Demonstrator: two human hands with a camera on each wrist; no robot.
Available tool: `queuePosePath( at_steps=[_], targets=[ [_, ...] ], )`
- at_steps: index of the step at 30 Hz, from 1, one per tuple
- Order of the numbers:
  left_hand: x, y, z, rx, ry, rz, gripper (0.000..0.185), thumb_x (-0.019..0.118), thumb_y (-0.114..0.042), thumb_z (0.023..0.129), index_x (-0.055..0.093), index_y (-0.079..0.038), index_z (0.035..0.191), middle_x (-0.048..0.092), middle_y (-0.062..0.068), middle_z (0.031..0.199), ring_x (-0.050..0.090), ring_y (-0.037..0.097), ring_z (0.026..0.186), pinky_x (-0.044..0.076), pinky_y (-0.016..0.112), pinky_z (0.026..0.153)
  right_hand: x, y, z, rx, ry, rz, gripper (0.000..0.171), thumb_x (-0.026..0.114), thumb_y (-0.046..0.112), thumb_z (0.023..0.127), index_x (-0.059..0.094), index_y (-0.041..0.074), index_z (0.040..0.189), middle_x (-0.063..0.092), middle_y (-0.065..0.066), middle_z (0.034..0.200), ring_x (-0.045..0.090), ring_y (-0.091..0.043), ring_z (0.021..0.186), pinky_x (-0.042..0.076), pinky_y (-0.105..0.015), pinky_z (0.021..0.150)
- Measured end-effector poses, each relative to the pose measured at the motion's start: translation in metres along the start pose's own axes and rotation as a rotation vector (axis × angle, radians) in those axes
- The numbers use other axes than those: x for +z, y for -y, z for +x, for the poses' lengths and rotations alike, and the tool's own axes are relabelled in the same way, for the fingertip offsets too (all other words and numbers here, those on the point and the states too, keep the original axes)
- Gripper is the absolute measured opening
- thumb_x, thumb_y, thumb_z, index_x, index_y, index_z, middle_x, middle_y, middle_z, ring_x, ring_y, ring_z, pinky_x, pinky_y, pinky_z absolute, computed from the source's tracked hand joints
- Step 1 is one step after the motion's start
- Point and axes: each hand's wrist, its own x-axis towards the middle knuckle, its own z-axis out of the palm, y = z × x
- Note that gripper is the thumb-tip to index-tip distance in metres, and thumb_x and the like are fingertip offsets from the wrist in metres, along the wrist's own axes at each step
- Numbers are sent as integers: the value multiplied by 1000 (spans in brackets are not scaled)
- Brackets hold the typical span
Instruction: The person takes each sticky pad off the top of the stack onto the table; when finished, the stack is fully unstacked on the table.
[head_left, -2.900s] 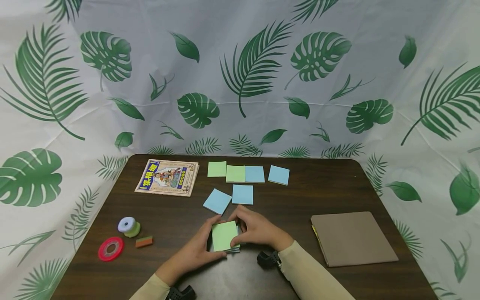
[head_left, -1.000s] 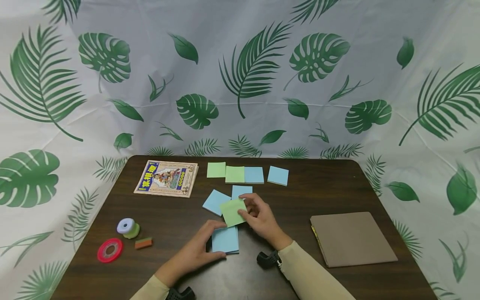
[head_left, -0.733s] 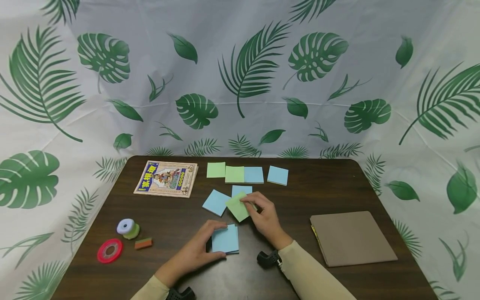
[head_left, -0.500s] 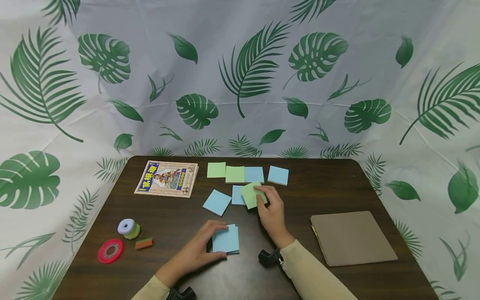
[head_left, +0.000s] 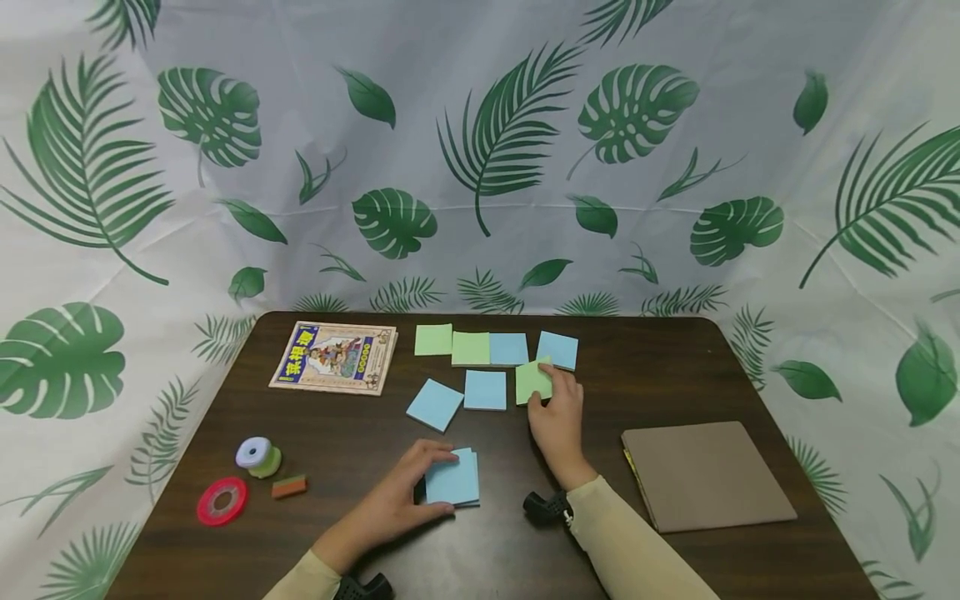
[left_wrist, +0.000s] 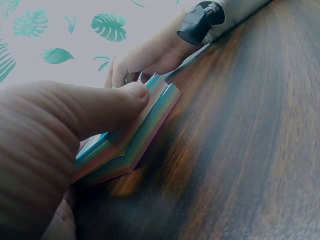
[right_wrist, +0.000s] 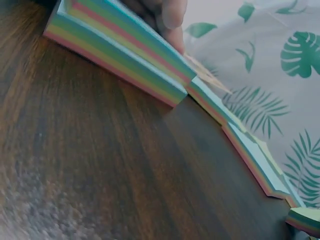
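My left hand [head_left: 423,483] grips a blue-topped sticky note pad [head_left: 453,480] near the table's front; in the left wrist view my thumb [left_wrist: 115,102] presses on the pad's [left_wrist: 135,140] layered coloured edge. My right hand [head_left: 553,406] pinches a green-topped sticky stack [head_left: 532,381] and holds it low over the table, just right of a blue stack [head_left: 485,389] and in front of another blue one [head_left: 558,350]. In the right wrist view fingertips [right_wrist: 170,15] sit behind a layered stack [right_wrist: 120,50].
Two green stacks [head_left: 433,339] [head_left: 470,347] and a blue one [head_left: 508,348] form a back row; another blue stack [head_left: 435,404] lies askew. A picture book [head_left: 335,356] lies back left, a brown notebook [head_left: 705,475] right, tape rolls [head_left: 257,454] [head_left: 222,500] and an eraser [head_left: 288,485] front left.
My right hand lifted the green stack off the pad under my left hand and carried it back and to the right, past the blue stacks. The left hand stayed on the pad.
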Motion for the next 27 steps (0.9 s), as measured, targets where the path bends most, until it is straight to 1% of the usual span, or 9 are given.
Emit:
queuePosePath(
  at_steps=[2, 5, 7, 10, 13, 18, 22, 27],
  targets=[
    [0, -1, 0, 9, -5, 0, 65, 89, -30, 94, 58, -21, 150, 52, 8, 159, 53, 29, 143, 49, 41, 113, 1, -1, 0, 16, 31, -74, 48, 68, 5, 100, 63, 4, 147, 57, -23, 148, 46, -45, 128, 35, -61, 104],
    [0, -2, 2, 36, -18, 10, 65, 90, -25, 92, 60, -18, 149, 53, 11, 158, 53, 29, 144, 48, 40, 115, 1, -2, 1, 31, 113, -218, 53, 68, 16, 103, 57, 4, 154, 48, -26, 161, 40, -50, 139, 28, -67, 106],
    [0, -2, 3, 54, -26, 16, 65, 91, -23, 91, 61, -16, 149, 54, 12, 158, 53, 29, 145, 48, 39, 115, 1, -3, 1, 36, 184, -310, 57, 65, 23, 107, 52, 4, 159, 39, -27, 169, 35, -51, 146, 25, -69, 107],
    [0, -3, 3, 61, -28, 20, 65, 91, -23, 92, 61, -16, 149, 54, 12, 158, 54, 29, 144, 48, 38, 115, 0, -2, 1, 39, 253, -384, 59, 59, 29, 111, 47, 6, 164, 29, -25, 176, 31, -50, 150, 25, -70, 109],
    [0, -3, 3, 58, -24, 14, 65, 90, -23, 92, 60, -16, 149, 54, 13, 158, 53, 29, 144, 48, 39, 115, -1, -1, 2, 37, 274, -414, 59, 56, 31, 113, 45, 9, 166, 26, -23, 178, 32, -49, 149, 25, -69, 109],
    [0, -2, 3, 48, -20, 18, 64, 90, -25, 93, 60, -18, 149, 53, 11, 159, 53, 30, 145, 48, 40, 115, 0, -1, 1, 19, 276, -434, 60, 56, 31, 113, 44, 9, 167, 25, -23, 178, 34, -48, 147, 27, -67, 106],
    [0, -1, 2, 47, -23, 23, 67, 90, -26, 92, 58, -19, 151, 54, 11, 158, 54, 29, 144, 49, 39, 114, 1, -2, 0, 15, 271, -401, 58, 58, 30, 112, 47, 11, 166, 25, -22, 179, 33, -48, 148, 26, -66, 105],
    [-1, 0, 0, 33, -23, 25, 80, 93, -26, 89, 52, -17, 157, 53, 5, 157, 53, 23, 140, 49, 38, 111, 0, -3, -2, -10, 255, -355, 58, 64, 28, 110, 50, 11, 163, 24, -21, 179, 28, -48, 157, 24, -68, 108]
  ],
)
